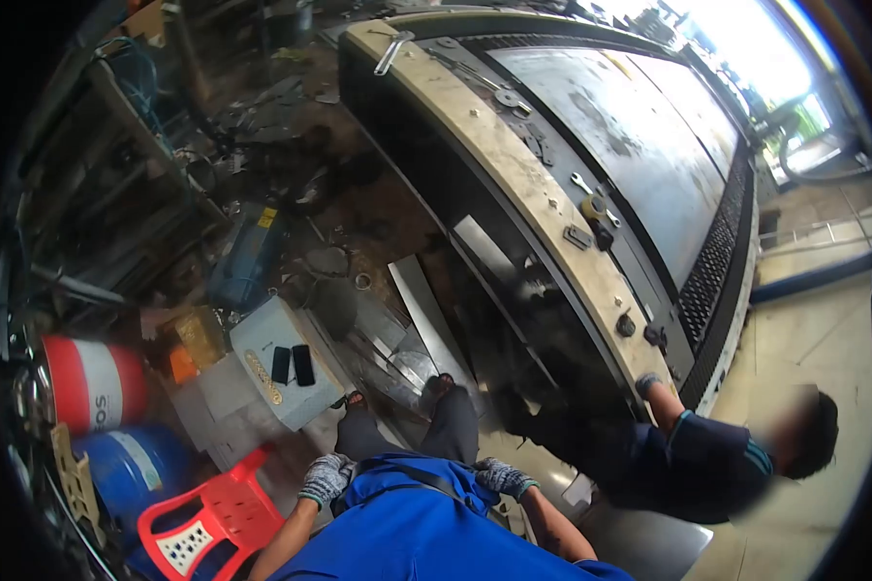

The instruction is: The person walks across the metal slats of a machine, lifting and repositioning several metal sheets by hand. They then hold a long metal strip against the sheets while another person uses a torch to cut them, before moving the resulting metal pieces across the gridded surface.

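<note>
My left hand, in a grey knitted glove, rests against my left hip beside the blue garment. My right hand, gloved the same way, lies at my right hip against the blue cloth. Both look loosely open, with no object visible in them, though the fingertips are partly hidden. A dark strap crosses the garment between them. To the left of my left hand stands a red plastic chair. My sandalled feet are on the cluttered floor ahead.
A long machine bed runs along the right, its cream edge holding wrenches, a tape roll and small parts. A co-worker leans there. Two phones lie on a pale box. Red and blue drums stand left.
</note>
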Motion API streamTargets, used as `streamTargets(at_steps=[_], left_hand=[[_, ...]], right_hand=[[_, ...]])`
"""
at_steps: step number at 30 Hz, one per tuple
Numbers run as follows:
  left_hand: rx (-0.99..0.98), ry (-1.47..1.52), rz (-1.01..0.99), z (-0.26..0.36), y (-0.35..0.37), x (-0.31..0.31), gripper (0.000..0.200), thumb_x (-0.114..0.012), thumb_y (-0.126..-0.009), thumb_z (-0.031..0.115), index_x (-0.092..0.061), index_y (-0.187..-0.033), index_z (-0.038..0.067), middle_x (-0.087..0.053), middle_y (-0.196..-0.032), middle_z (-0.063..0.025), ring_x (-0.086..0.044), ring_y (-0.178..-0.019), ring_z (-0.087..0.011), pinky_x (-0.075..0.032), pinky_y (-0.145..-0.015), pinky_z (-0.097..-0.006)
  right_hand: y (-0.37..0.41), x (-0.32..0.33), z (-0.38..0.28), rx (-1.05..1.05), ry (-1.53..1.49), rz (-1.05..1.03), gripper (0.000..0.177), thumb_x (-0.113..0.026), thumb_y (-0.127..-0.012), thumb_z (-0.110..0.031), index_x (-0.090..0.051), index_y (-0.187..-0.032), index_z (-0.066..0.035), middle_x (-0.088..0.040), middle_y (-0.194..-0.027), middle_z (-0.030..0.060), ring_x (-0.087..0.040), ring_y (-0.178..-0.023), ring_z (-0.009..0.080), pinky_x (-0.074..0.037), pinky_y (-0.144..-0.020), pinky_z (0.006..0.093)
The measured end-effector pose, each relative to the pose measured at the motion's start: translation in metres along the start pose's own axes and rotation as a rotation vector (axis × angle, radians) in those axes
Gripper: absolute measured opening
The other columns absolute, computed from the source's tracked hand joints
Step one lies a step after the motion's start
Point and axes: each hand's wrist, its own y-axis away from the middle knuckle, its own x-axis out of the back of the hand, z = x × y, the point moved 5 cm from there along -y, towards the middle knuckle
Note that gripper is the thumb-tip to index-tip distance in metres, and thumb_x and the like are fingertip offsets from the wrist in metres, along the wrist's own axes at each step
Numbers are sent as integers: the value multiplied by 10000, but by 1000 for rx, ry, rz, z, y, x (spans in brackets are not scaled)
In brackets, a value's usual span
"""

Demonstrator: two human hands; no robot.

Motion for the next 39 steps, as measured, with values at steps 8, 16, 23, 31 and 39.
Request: streamTargets(at_steps=[8, 16, 23, 31, 39], left_hand=[[-349, 48, -89, -64, 14, 11, 143, -507, -901, 159, -628, -929, 88, -646, -812, -88, -640, -744, -245, -478, -653, -381], [-164, -116, 182, 29, -220, 106, 484, -526, -914, 478, -665, -928, 14, -649, -921, -231, -603, -913, -390, -461, -831, -474], [-227, -87, 159, 265, -435, 153, 300, -630, -878, 322, -672, -1009, 56, -683, -975, -176, -645, -946, -340, -497, -852, -411], [-644, -411, 494, 556, -725, 132, 397, -687, -825, 262, -632, -1186, 108, -520, -1324, -214, -448, -1267, -392, -381, -1045, -437], [-344, -771, 491, 590, -858, 118, 617, -540, -894, 365, -390, -1461, 173, -240, -1556, -168, -196, -1436, -382, -148, -1147, -510]], right_hand=[[100, 48, 1, 412, -397, 397, 243, -598, -871, -200, -701, -1037, -55, -701, -899, 59, -650, -771, 148, -527, -689, 287], [46, 186, 139, -85, -889, 917, 305, -610, -911, -359, -656, -948, -60, -666, -767, 53, -632, -636, 147, -491, -496, 288], [-51, 462, 186, -144, -139, 1190, 385, -602, -860, -388, -676, -1028, -49, -671, -1029, 206, -617, -996, 386, -481, -875, 446], [-163, 813, 234, 24, -165, 1851, 287, -618, -873, -308, -672, -1047, -86, -675, -1049, 124, -613, -1028, 316, -472, -910, 402], [-261, 1023, 216, -453, 291, 1716, 611, -479, -935, -490, -468, -1385, -77, -378, -1461, 231, -319, -1362, 405, -205, -1128, 541]])
